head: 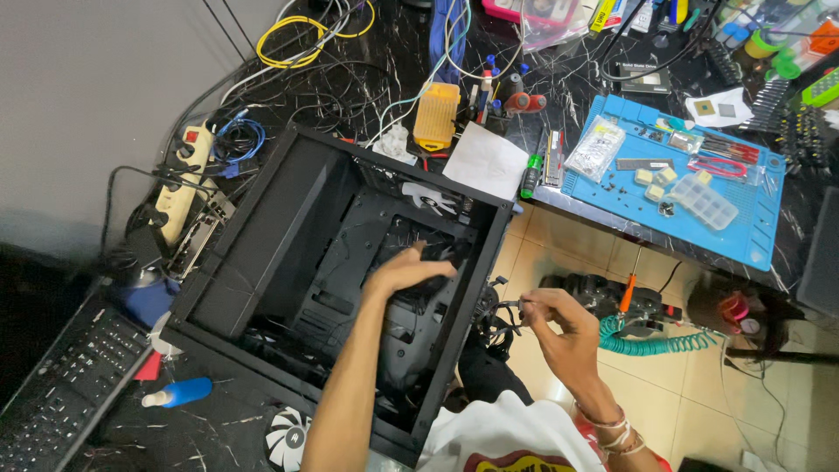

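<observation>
An open black computer case point(262, 218) lies on its side on a dark marble table. My left hand point(404, 271) reaches inside it, fingers curled over a black part in the middle of the case. My right hand point(559, 328) is just outside the case's right wall, pinching a thin black cable point(505, 308) that comes out of the case. A white fan point(428, 199) sits at the far inner wall of the case.
A blue work mat point(752, 236) with small parts and a clear organiser lies at the right. A power strip point(183, 179), tangled wires, a yellow cable coil point(297, 39) and an orange box point(435, 115) lie behind the case. A keyboard point(61, 393) and blue bottle point(179, 392) lie at the left front. A teal coiled hose point(651, 343) lies on the tiled floor.
</observation>
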